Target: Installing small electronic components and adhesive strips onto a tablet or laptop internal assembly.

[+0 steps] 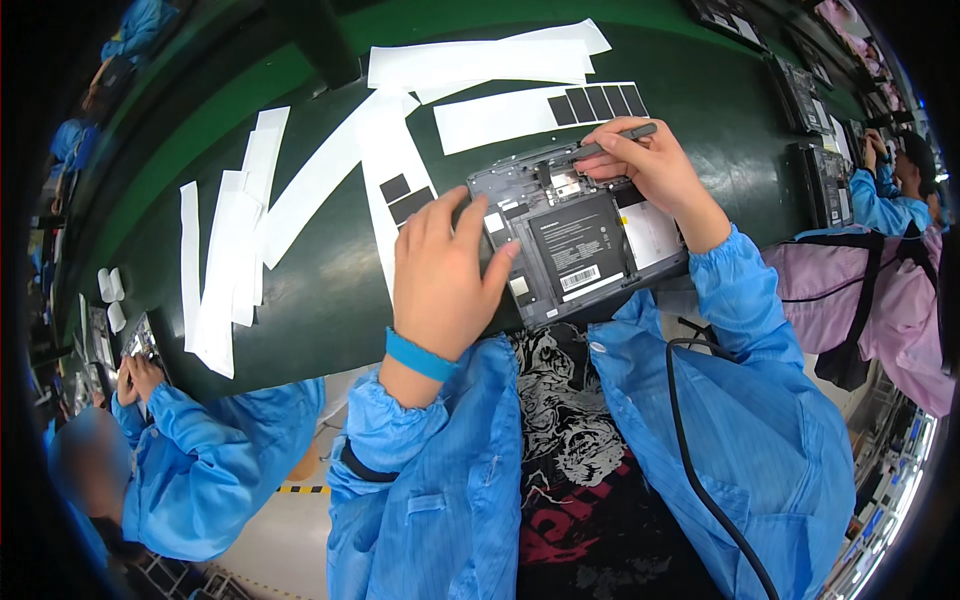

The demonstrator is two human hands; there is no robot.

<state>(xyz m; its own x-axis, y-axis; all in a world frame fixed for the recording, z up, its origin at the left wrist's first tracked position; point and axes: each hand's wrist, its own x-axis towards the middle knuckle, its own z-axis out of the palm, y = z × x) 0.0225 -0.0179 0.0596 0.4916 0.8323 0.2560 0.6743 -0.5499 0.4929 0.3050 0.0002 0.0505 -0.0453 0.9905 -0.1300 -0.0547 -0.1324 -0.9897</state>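
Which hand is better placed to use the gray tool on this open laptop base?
Probably your right hand: it grips the gray tool above the open laptop base. Your left hand lies spread at its left edge, with no tool visible.

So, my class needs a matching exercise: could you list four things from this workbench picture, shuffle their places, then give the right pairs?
Things
1 Slim dark tool
2 Blue wristband
3 Black battery
4 White strip with five black rectangles

Places
A Inside the opened laptop base
B On the table, beyond the laptop base
C Around the left hand's wrist
D In the right hand

Pairs: 1-D, 2-C, 3-A, 4-B
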